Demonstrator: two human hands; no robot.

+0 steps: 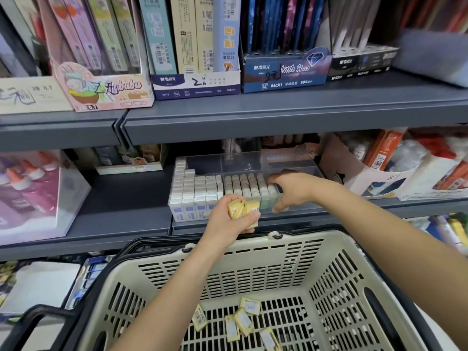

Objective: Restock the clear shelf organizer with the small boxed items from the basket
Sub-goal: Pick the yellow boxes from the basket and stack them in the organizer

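A clear shelf organizer point(243, 162) sits on the middle shelf, its left section packed with white boxed items point(195, 191) and its middle section with beige ones point(244, 184). My left hand point(228, 219) grips a few small yellow boxes point(243, 209) just in front of the organizer. My right hand point(291, 190) reaches into the organizer's right section, fingers bent down onto the boxes at the front there. A beige plastic basket point(336, 272) below holds several more yellow boxes point(244, 324) on its bottom.
Upper shelf point(278, 115) carries display cartons of pencil leads and pens. Left of the organizer stands a clear box of glue bottles point(33, 191); an open carton of glue point(385, 168) is to the right. The basket's black handle point(33, 323) lies at lower left.
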